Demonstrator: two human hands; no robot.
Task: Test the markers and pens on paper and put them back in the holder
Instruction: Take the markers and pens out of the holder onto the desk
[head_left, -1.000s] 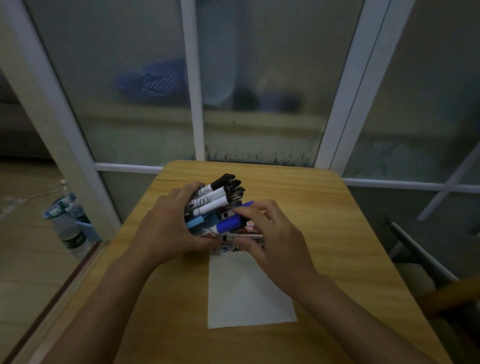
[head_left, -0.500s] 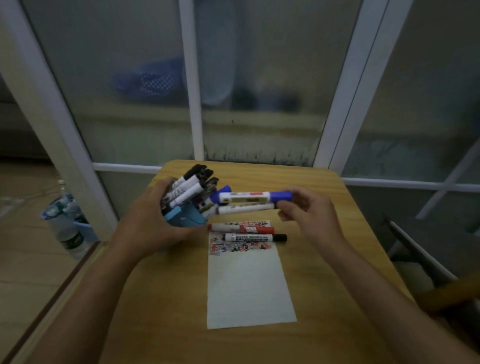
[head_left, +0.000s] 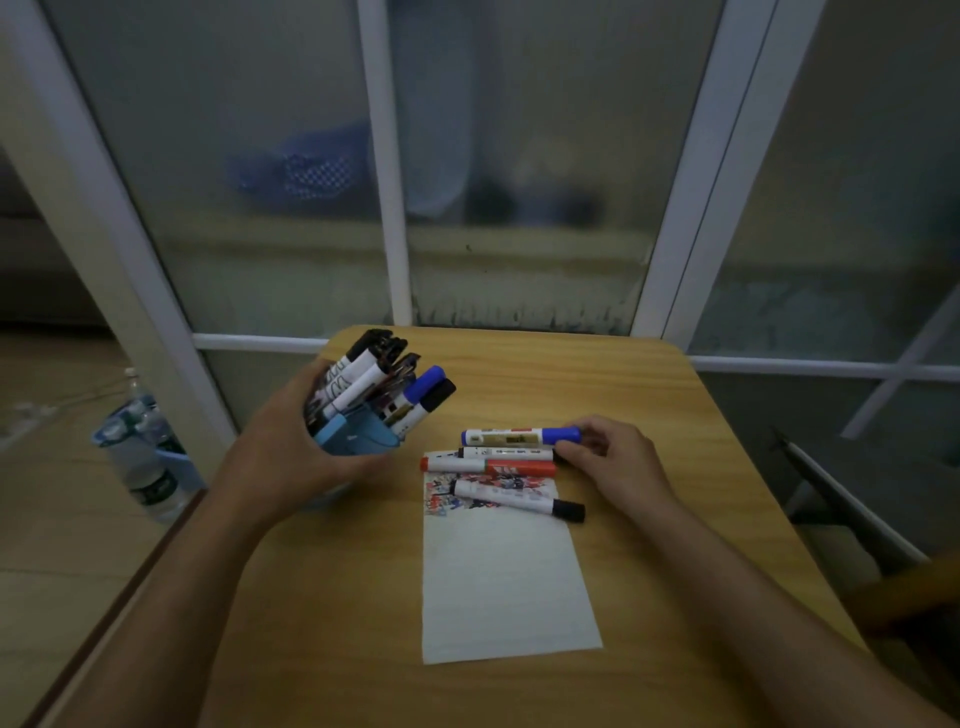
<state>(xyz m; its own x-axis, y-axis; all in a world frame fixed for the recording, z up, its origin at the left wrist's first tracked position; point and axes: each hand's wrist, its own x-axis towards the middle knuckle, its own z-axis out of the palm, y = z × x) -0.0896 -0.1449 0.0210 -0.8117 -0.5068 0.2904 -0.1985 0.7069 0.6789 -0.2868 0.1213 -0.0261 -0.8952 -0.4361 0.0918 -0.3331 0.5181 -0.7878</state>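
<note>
While my left hand (head_left: 291, 452) wraps around the blue pen holder (head_left: 358, 435) left of centre, tilting its crowd of markers toward the upper right, my right hand (head_left: 615, 460) pinches the capped end of a blue marker (head_left: 522, 436) right of centre. Just below it lie a black-tipped marker (head_left: 506, 453), a red marker (head_left: 488, 466) and a black marker (head_left: 519, 500), across the scribbled top of the paper (head_left: 506, 582) on the wooden table (head_left: 597, 379).

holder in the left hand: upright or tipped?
Tipped. The blue holder, gripped by the left hand, leans right, and its markers angle up-right toward the table rather than standing vertical.
</note>
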